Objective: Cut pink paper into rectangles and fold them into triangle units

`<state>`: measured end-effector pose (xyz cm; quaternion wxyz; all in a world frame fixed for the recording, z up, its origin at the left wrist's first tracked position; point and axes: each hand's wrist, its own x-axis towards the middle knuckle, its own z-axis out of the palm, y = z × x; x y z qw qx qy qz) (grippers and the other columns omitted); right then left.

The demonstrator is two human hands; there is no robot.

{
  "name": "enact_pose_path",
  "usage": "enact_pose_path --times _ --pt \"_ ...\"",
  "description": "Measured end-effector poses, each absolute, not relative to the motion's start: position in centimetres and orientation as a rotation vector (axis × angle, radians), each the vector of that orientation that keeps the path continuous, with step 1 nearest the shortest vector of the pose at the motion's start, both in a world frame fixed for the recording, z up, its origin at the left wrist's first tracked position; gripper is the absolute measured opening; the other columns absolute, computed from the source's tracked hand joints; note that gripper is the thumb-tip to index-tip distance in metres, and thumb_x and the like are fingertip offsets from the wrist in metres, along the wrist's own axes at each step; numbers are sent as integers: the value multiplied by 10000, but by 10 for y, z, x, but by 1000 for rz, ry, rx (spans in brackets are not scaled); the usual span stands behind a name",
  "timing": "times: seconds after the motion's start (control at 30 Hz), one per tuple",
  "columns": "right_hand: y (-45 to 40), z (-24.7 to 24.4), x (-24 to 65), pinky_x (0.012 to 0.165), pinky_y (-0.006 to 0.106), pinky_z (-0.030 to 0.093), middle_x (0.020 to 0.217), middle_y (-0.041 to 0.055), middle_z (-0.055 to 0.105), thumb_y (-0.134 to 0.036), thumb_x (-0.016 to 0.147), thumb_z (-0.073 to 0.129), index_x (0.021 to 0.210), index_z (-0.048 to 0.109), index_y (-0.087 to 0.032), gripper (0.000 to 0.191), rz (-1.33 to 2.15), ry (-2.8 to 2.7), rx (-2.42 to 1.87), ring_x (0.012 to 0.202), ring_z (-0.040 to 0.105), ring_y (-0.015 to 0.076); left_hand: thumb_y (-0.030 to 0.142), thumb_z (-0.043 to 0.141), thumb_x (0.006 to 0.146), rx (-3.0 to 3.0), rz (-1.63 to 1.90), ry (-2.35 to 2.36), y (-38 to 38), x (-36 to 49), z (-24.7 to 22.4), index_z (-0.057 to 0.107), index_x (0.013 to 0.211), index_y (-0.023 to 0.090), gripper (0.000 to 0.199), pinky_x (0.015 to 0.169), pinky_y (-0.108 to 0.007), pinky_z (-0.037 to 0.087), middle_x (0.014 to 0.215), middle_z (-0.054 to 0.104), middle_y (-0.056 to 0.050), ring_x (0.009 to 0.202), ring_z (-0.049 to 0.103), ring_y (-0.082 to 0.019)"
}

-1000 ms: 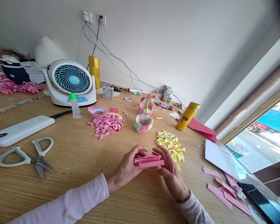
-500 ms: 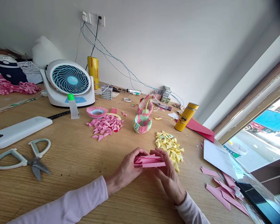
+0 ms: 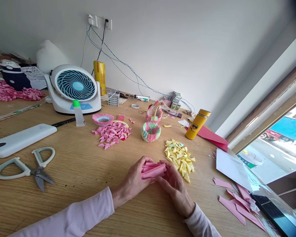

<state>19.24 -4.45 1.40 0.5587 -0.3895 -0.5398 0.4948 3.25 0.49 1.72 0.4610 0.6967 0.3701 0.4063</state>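
A bundle of folded pink paper strips [image 3: 153,171] is held between my two hands above the wooden table. My left hand [image 3: 135,176] is closed round its left end, thumb at the front. The fingers of my right hand [image 3: 174,182] close on the right end of the bundle, with the thumb near its lower edge. Some fingertips behind the paper are hidden. Just beyond my right hand lies a pile of yellow folded paper triangles [image 3: 180,158]. Farther left is a heap of pink folded paper pieces [image 3: 112,133].
Open scissors [image 3: 39,172], a white handheld device [image 3: 22,140], a glue bottle [image 3: 79,115] and a fan [image 3: 75,87] stand or lie left. Paper baskets [image 3: 151,131] are at the centre back. A yellow flask [image 3: 198,124], pink paper scraps [image 3: 233,209] and a phone [image 3: 276,210] are right.
The pink paper has turned in my hands, and a broader face of the front strip now shows. My right hand has shifted slightly left.
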Motion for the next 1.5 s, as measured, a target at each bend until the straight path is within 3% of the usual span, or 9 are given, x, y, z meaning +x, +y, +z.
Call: enact_pose_path --times 0.13,0.47,0.67,0.83,0.9,1.0,1.17,1.33,1.5 --pt "-43 11 195 924 354 479 1101 71 588 -279 837 667 1139 559 -265 321 1034 -1315 -898 1024 591 218 61 597 727 1781 1083 856 7 32 17 547 971 184 277 749 -248 492 935 662 -27 835 644 -154" --pt "-42 5 197 909 372 503 1207 97 569 -312 836 664 1286 480 -279 487 976 -1382 -1024 1090 584 243 112 672 700 1720 1000 872 12 31 11 515 1055 162 392 744 -259 510 1008 661 -68 868 643 -171" --pt "-41 10 200 1048 399 384 1278 100 537 -336 859 628 963 669 -237 150 801 -1438 -1092 1307 399 284 169 703 706 1674 994 853 11 32 8 503 1071 168 417 755 -266 522 1035 659 -75 894 646 -179" --pt "-41 2 200 1050 408 367 1337 57 526 -324 838 631 869 665 -242 94 990 -1111 -1078 1257 456 273 162 694 692 1610 989 848 12 32 9 512 1049 161 401 753 -278 525 1035 652 -85 898 644 -193" --pt "-41 2 195 1026 412 388 1213 57 607 -271 827 610 901 658 -244 93 1101 -1060 -1016 1194 504 266 138 669 691 1592 980 852 11 32 11 513 1040 159 384 747 -275 521 1015 652 -79 886 641 -190" --pt "-41 0 189 980 407 423 1068 30 633 -148 759 561 1028 604 -263 296 1179 -1012 -946 1084 558 238 78 633 675 1616 977 881 10 32 12 517 1033 163 385 756 -263 504 991 650 -64 889 632 -181" --pt "-46 -5 190 1118 442 252 1419 20 434 -171 739 590 1308 453 -309 601 1098 -1066 -1091 1331 362 242 99 633 702 1674 951 838 8 34 9 503 1041 168 370 789 -288 488 1000 654 -68 907 626 -190" --pt "-51 -2 191 1157 441 168 1546 -8 257 -237 850 545 1447 294 -335 655 1023 -1257 -1167 1430 199 224 60 580 707 1777 967 851 5 34 8 484 1034 175 359 804 -312 481 1025 635 -72 917 614 -196" --pt "-53 4 189 1142 424 229 1501 34 349 -275 870 584 1474 248 -315 692 1096 -1391 -1201 1384 315 230 -13 510 672 1808 967 860 4 32 9 460 1051 182 430 816 -304 481 1059 617 -74 938 606 -192"
